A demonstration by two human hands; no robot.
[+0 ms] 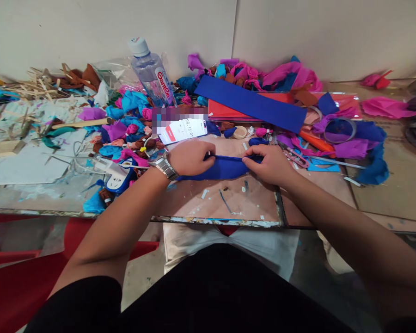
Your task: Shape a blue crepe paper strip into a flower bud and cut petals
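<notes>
A blue crepe paper strip (225, 169) lies on the brown work board in front of me, its far edge looking folded or rolled. My left hand (193, 158), with a metal watch (163, 165) at its wrist, grips that far edge, fingers curled. At the right end of the strip, my right hand (271, 163) pinches the same edge between thumb and fingers. Just beyond my left hand lies a phone (183, 131) with a running timer on its screen. A blue-and-white hot glue gun (119, 176) rests left of my left wrist.
Behind my hands, a long blue paper strip (253, 104) lies across a red packet (225, 110). A water bottle (152, 76) stands among crumpled coloured paper pieces. Tape rolls (339, 130) and a pink cutter (296, 158) lie right; wooden sticks (43, 85) are heaped left.
</notes>
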